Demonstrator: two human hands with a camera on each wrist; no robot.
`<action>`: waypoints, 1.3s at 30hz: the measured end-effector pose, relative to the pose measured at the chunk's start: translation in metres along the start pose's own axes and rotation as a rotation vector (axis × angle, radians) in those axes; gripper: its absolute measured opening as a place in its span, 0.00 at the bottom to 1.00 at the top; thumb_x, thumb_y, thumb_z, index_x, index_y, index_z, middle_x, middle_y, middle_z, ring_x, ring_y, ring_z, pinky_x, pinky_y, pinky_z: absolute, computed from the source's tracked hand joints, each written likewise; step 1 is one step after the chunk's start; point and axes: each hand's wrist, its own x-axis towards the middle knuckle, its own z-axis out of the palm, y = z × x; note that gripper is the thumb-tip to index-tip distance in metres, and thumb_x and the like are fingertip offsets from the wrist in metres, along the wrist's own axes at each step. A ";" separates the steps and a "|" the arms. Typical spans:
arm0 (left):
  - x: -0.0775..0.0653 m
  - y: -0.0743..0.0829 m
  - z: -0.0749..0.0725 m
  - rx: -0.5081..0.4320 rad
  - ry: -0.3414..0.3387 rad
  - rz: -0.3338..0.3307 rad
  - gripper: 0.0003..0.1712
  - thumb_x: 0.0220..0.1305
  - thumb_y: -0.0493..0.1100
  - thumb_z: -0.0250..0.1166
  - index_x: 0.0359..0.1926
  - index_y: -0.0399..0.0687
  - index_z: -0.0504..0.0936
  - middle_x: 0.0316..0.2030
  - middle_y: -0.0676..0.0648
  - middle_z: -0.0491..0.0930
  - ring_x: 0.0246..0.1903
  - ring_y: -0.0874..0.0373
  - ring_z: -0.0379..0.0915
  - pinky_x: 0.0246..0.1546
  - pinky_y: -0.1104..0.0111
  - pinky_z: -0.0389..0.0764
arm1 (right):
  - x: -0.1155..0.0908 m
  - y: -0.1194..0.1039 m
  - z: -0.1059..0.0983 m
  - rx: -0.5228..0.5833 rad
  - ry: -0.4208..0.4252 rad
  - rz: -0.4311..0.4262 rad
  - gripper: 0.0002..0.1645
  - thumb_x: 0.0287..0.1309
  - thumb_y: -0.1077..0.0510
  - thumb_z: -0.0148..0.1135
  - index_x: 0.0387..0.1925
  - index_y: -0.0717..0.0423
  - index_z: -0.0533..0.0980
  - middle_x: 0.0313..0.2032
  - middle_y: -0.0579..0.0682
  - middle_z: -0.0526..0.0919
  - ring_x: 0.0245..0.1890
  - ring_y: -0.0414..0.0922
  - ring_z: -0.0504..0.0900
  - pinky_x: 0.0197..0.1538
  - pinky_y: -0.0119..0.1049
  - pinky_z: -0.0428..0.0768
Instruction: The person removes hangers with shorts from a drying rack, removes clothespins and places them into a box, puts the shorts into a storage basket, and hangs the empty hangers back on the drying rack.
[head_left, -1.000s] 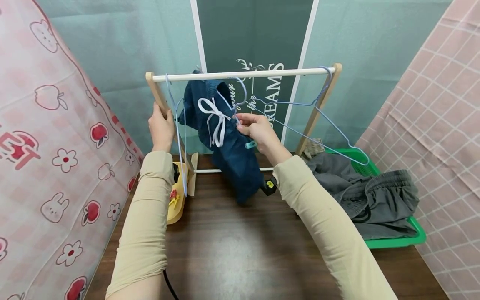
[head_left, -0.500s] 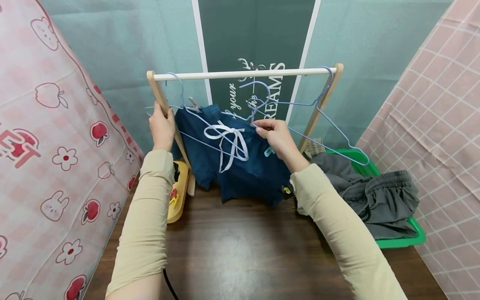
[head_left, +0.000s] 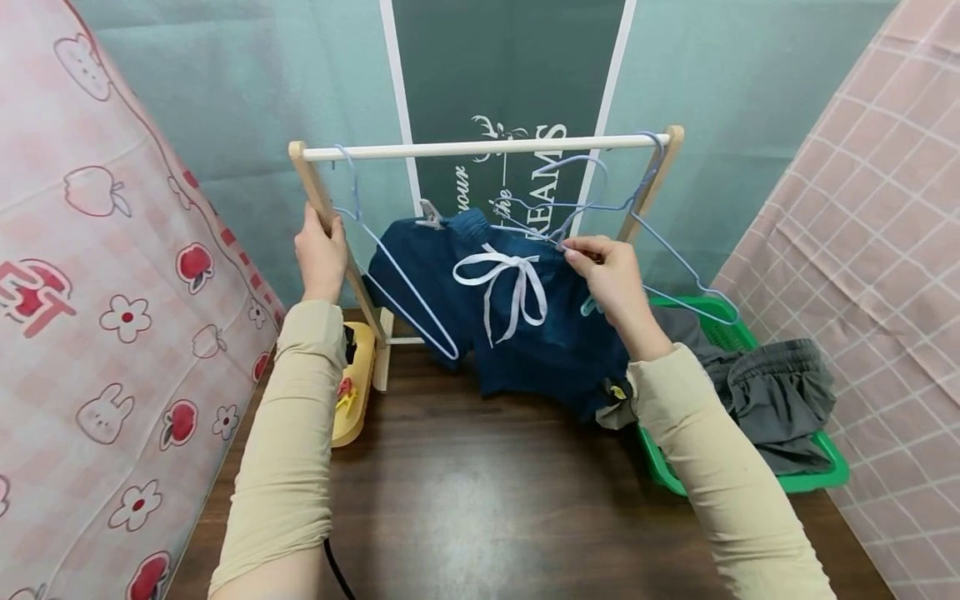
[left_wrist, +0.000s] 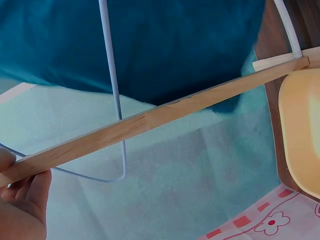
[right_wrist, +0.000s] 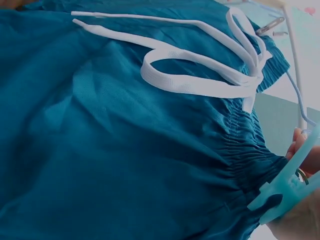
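Observation:
In the head view my left hand [head_left: 322, 254] grips the left wooden upright [left_wrist: 145, 125] of a small clothes rack. My right hand [head_left: 611, 271] pinches a blue wire hanger [head_left: 577, 157] below its hook. Dark blue shorts [head_left: 555, 358] with a white drawstring bow [head_left: 517, 265] hang from it, spread toward me. A grey clothespin [head_left: 430, 214] clips the waistband at the left; a teal clothespin [right_wrist: 285, 190] clips it by my right hand. The hook shows below the white rail [head_left: 465, 150], apart from it. An unloaded hanger [head_left: 352, 183] on the rail crosses in front of the shorts.
Another wire hanger [head_left: 697, 287] hangs at the rail's right end. Below it, a green basket [head_left: 817, 482] holds grey garments [head_left: 780, 392]. A yellow tray [head_left: 360, 408] with small clips stands at the left rack foot. Patterned cloths surround the dark wooden table [head_left: 465, 500].
The shorts on their hanger have swung from nearly side-on to facing me and moved right with my right hand. The left unloaded hanger has turned. My left hand stays on the upright.

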 end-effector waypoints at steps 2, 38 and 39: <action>0.000 0.000 -0.001 -0.003 -0.001 -0.005 0.23 0.73 0.44 0.50 0.65 0.45 0.65 0.58 0.36 0.76 0.53 0.42 0.77 0.53 0.51 0.79 | -0.001 0.002 -0.008 -0.004 0.033 -0.002 0.18 0.66 0.61 0.55 0.52 0.68 0.77 0.39 0.41 0.77 0.35 0.29 0.71 0.38 0.17 0.72; 0.002 -0.001 0.002 0.004 0.002 -0.005 0.20 0.73 0.44 0.50 0.62 0.43 0.67 0.54 0.34 0.78 0.50 0.41 0.79 0.50 0.52 0.81 | -0.031 0.043 -0.160 0.610 0.377 -0.094 0.11 0.51 0.73 0.64 0.24 0.57 0.86 0.23 0.41 0.87 0.27 0.32 0.82 0.32 0.16 0.76; 0.002 -0.001 0.002 0.002 0.002 -0.005 0.20 0.73 0.44 0.50 0.62 0.43 0.67 0.54 0.34 0.78 0.50 0.42 0.79 0.50 0.52 0.81 | -0.032 0.045 -0.163 0.604 0.411 -0.073 0.11 0.50 0.73 0.65 0.23 0.57 0.86 0.22 0.41 0.87 0.26 0.32 0.82 0.31 0.16 0.76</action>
